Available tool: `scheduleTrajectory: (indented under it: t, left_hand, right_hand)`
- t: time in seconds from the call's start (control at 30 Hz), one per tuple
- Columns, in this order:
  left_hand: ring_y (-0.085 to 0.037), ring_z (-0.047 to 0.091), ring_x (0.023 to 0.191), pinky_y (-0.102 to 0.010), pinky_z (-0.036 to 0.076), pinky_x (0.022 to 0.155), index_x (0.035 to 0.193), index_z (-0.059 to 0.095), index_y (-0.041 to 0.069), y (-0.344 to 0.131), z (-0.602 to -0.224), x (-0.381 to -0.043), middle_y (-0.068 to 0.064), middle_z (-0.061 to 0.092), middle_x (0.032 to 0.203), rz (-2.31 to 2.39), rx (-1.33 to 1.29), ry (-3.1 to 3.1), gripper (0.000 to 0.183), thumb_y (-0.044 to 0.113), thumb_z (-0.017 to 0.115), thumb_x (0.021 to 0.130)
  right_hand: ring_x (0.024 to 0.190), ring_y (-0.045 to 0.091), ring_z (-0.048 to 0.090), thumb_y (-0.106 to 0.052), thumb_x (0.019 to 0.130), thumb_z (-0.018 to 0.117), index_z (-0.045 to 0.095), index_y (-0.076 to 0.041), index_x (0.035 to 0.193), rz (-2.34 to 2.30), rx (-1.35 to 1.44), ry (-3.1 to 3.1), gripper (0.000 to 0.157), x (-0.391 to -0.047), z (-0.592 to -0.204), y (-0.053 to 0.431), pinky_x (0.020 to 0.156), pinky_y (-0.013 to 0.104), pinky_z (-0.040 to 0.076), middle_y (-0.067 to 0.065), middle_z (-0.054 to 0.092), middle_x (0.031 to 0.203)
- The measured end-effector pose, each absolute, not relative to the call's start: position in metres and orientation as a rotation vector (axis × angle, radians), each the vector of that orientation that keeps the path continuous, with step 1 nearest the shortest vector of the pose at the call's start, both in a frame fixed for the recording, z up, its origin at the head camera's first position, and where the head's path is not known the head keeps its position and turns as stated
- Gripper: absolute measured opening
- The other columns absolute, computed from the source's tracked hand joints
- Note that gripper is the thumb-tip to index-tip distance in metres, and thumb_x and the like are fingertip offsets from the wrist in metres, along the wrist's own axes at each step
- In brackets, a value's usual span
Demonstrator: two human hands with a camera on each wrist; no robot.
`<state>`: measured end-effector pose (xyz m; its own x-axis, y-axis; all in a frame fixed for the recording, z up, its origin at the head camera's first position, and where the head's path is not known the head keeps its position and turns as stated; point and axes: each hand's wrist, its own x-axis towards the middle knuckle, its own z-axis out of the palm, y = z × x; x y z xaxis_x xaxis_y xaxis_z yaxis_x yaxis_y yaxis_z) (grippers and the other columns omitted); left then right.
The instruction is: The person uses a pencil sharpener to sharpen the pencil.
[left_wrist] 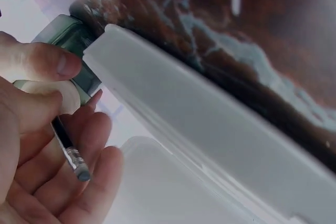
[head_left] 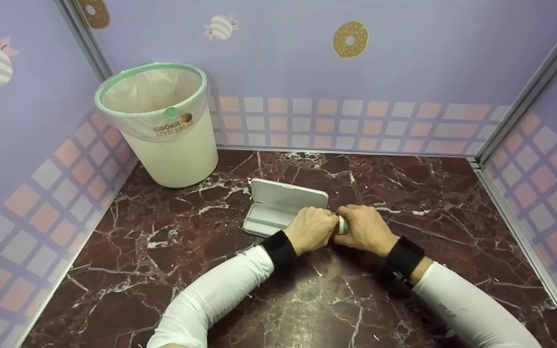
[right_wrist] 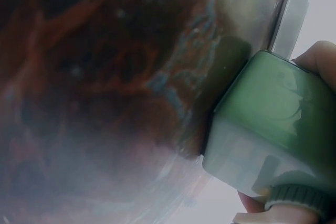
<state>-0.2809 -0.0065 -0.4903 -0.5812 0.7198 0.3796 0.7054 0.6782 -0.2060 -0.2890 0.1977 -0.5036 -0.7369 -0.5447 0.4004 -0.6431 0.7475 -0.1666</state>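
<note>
A green and white pencil sharpener [right_wrist: 273, 98] with a ridged green knob [right_wrist: 296, 196] is gripped by my right hand [head_left: 365, 228]. Directly beside it, my left hand [head_left: 311, 228] holds a dark pencil [left_wrist: 64, 135] between thumb and fingers. The pencil's eraser end with its silver ferrule points away from the sharpener; its other end is hidden. A round cream part [left_wrist: 71, 97] shows by the left thumb in the left wrist view. Just behind the left hand, a whitish pencil case [head_left: 290, 194] lies with its lid raised; its near right part is hidden by that hand.
A white bin [head_left: 182, 157] with a green rim and clear liner stands at the back left. Patterned panels [head_left: 278, 63] enclose the dark red marble-look tabletop [head_left: 172, 270] at the back and both sides. Small light specks lie on the surface.
</note>
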Motion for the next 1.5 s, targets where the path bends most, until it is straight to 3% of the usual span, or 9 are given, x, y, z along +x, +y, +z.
scheduleTrajectory:
  t: [0.43,0.73,1.2,1.5]
  left_hand:
    - [-0.021,0.079,0.073,-0.037,0.066,0.064,0.093,0.078,0.016,-0.004,-0.487,-0.284,0.002,0.082,0.089,0.088,-1.173,-2.450,0.008,0.016,0.083,0.087]
    - [-0.023,0.080,0.073,-0.039,0.067,0.064,0.092,0.079,0.016,-0.003,-0.485,-0.284,0.001,0.082,0.089,0.057,-1.171,-2.489,0.011,0.014,0.086,0.083]
    - [-0.022,0.078,0.071,-0.037,0.065,0.062,0.090,0.078,0.016,-0.011,-0.489,-0.288,0.001,0.081,0.084,0.062,-1.146,-2.561,0.010,0.010,0.082,0.083]
    - [-0.024,0.075,0.068,-0.037,0.064,0.061,0.089,0.077,0.013,-0.041,-0.487,-0.291,-0.001,0.078,0.079,0.003,-1.068,-2.625,0.014,0.001,0.074,0.083]
  right_hand:
    - [0.064,0.024,0.064,-0.036,0.067,0.094,0.063,-0.013,0.087,0.426,0.912,-2.586,0.043,-0.290,-0.506,0.199,0.061,0.048,0.057,0.001,0.066,0.076]
    - [0.068,0.026,0.068,-0.037,0.068,0.095,0.066,-0.012,0.090,0.421,0.921,-2.582,0.044,-0.290,-0.507,0.200,0.065,0.049,0.060,0.003,0.070,0.079]
    - [0.069,0.025,0.069,-0.035,0.072,0.094,0.067,-0.013,0.090,0.424,0.917,-2.591,0.040,-0.289,-0.507,0.195,0.065,0.047,0.060,0.002,0.072,0.080]
    - [0.067,0.023,0.067,-0.034,0.071,0.096,0.067,-0.012,0.090,0.428,0.910,-2.597,0.041,-0.288,-0.505,0.197,0.063,0.046,0.060,0.001,0.071,0.079]
